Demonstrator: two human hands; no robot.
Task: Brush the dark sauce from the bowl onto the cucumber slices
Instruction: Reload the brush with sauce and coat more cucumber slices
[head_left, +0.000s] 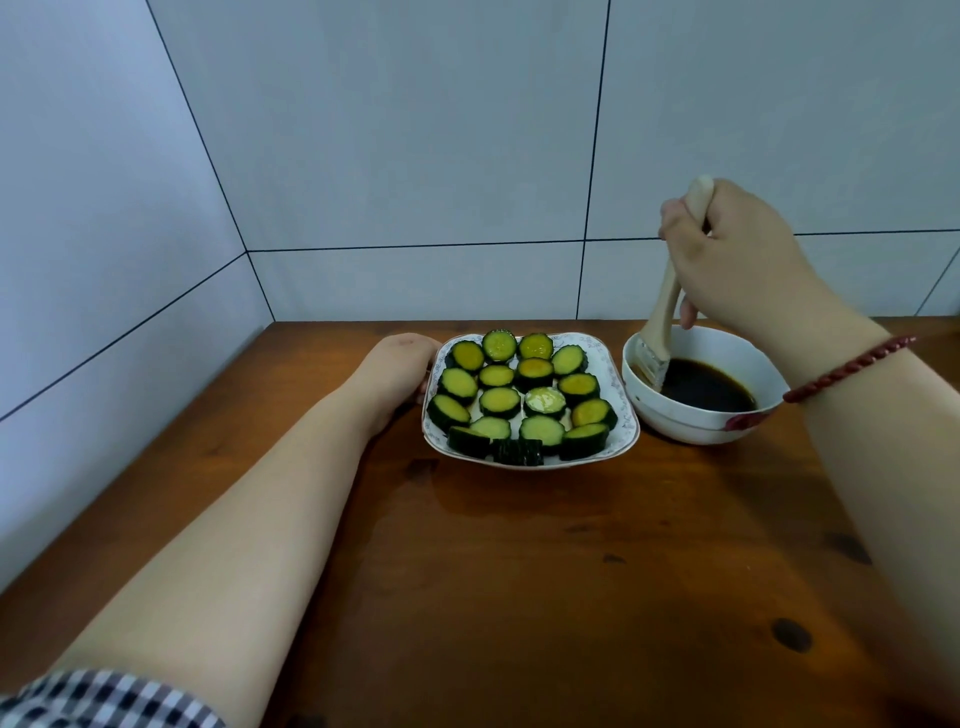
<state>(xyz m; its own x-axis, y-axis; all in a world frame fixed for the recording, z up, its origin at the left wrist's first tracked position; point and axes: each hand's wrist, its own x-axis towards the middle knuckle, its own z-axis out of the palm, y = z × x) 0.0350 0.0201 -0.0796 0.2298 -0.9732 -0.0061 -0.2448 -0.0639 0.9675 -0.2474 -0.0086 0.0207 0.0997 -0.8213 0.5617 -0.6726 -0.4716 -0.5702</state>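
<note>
My left forearm reaches out of a blue-and-white checked sleeve (104, 696) across the brown wooden counter (519, 571). My left hand (402, 369) sits against the left rim of the white square patterned plate (627, 415); its fingers are hidden, so I can't tell its grip. Green cucumber slices (498, 401) lie in rows on the plate. Just right of it stands the white round bowl (691, 428) of dark sauce (706, 387). My raised right hand (737, 260), with a red beaded bracelet (847, 366) on its wrist, wraps round the wooden-handled brush (662, 317), bristles dipped in the sauce.
</note>
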